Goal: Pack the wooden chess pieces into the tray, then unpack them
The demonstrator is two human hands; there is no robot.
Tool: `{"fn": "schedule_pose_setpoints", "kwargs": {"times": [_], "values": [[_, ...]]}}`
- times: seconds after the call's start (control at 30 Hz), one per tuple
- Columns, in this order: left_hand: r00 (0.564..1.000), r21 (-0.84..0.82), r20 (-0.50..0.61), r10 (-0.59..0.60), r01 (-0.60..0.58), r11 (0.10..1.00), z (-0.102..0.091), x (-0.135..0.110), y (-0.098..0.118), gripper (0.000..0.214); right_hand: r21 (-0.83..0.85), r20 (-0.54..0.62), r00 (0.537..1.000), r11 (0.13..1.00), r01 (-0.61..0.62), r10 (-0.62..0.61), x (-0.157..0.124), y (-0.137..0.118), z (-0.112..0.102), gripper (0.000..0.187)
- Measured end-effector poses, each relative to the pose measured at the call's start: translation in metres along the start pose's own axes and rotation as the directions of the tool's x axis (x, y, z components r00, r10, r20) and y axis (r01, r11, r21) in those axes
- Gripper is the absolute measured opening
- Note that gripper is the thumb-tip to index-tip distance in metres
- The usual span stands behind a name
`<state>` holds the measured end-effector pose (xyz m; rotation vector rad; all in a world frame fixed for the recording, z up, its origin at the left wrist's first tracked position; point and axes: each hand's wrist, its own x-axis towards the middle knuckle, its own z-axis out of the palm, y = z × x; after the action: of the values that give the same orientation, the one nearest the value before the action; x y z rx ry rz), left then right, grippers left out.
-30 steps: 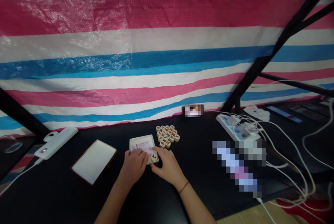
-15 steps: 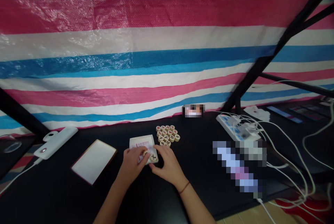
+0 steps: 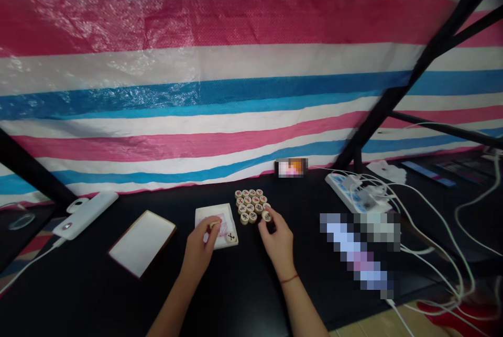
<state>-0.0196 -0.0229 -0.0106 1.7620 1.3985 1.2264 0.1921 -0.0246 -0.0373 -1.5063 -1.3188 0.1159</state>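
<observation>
A striped tarp point(image 3: 196, 90) hangs behind the black surface point(image 3: 98, 295), which carries a power strip point(image 3: 353, 195) at two o'clock and a white board point(image 3: 142, 242) at ten. Round xiangqi pieces point(image 3: 249, 206) cluster at twelve. The left hand point(image 3: 200, 253) pinches one piece point(image 3: 214, 225) above a white tray point(image 3: 206, 219), fingers together; the right hand's point(image 3: 279, 240) fingers point(image 3: 274, 214) close on another piece point(image 3: 266, 216) at the cluster's edge.

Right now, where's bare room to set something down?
Black tabletop lies bare between the round wooden chess pieces and the white power strip. It's crowded at the small white tray, with the left hand over it.
</observation>
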Motion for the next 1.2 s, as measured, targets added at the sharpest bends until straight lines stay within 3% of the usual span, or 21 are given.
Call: {"fn": "schedule_pose_setpoints", "kwargs": {"times": [0.1, 0.17, 0.37, 0.47, 0.67, 0.83, 0.9, 1.03, 1.2], "values": [[0.996, -0.054, -0.054, -0.070, 0.067, 0.996, 0.001, 0.003, -0.011, 0.029, -0.098, 0.052, 0.979, 0.977, -0.191, 0.196, 0.003, 0.015, -0.005, 0.038], [0.990, -0.092, -0.082, -0.111, 0.103, 0.990, 0.001, 0.004, -0.016, 0.033, -0.145, 0.094, 0.964, 0.961, -0.234, 0.248, 0.003, 0.018, -0.006, 0.037], [0.985, -0.062, -0.055, -0.162, 0.159, 0.985, -0.001, 0.004, -0.013, 0.045, -0.230, 0.169, 0.981, 0.972, -0.055, 0.095, -0.002, 0.020, 0.000, 0.031], [0.989, -0.007, -0.015, -0.146, 0.146, 0.989, -0.002, 0.003, -0.009, 0.049, -0.239, 0.181, 0.981, 0.971, -0.022, 0.066, -0.003, 0.023, 0.001, 0.030], [0.999, 0.120, 0.017, -0.036, 0.033, 0.992, -0.003, 0.004, -0.007, 0.044, -0.189, 0.202, 0.979, 0.982, 0.011, 0.028, -0.001, 0.026, -0.001, 0.013], [0.980, 0.211, 0.047, 0.195, -0.200, 0.957, 0.002, 0.000, -0.006, 0.036, 0.039, 0.033, 0.998, 0.998, 0.049, -0.050, 0.000, -0.001, -0.004, 0.012], [0.960, 0.226, 0.097, 0.262, -0.277, 0.934, 0.006, -0.004, -0.007, 0.035, 0.162, 0.083, 0.988, 0.980, 0.116, -0.131, -0.005, -0.016, -0.003, 0.010], [0.909, 0.203, 0.213, 0.357, -0.399, 0.894, 0.014, -0.010, -0.012, 0.042, 0.332, 0.301, 0.904, 0.922, 0.199, -0.304, -0.017, -0.042, 0.005, 0.018], [0.884, 0.212, 0.272, 0.381, -0.441, 0.872, 0.018, -0.013, -0.014, 0.050, 0.377, 0.338, 0.899, 0.915, 0.144, -0.280, -0.021, -0.051, 0.010, 0.019]]}}
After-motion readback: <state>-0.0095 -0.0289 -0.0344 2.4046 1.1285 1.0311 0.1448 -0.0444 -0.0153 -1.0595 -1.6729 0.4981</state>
